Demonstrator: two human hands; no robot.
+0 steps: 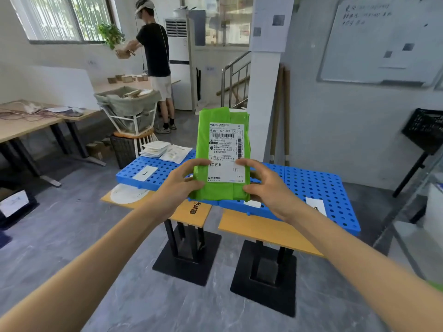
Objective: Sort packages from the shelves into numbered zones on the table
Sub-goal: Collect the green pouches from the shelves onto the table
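I hold a green plastic package (217, 116) upright in front of me, its white shipping label facing me. My left hand (177, 185) grips its lower left edge and my right hand (271, 188) grips its lower right edge. Behind the package lies a blue perforated board (316, 185) on two small yellow-topped tables (263, 228). A paper tag marked 1 (145, 173) sits on the board's left part, and another paper tag (316, 205) lies at the right, partly hidden by my right arm. White flat packages (165, 150) are piled at the board's far left.
Another person (155, 63) stands at the back by a wooden table with small boxes. A grey cloth cart (129, 104) stands behind the board. A desk with cables (26, 121) is at the left. A black crate (424, 130) and glass shelving (422, 212) are at the right.
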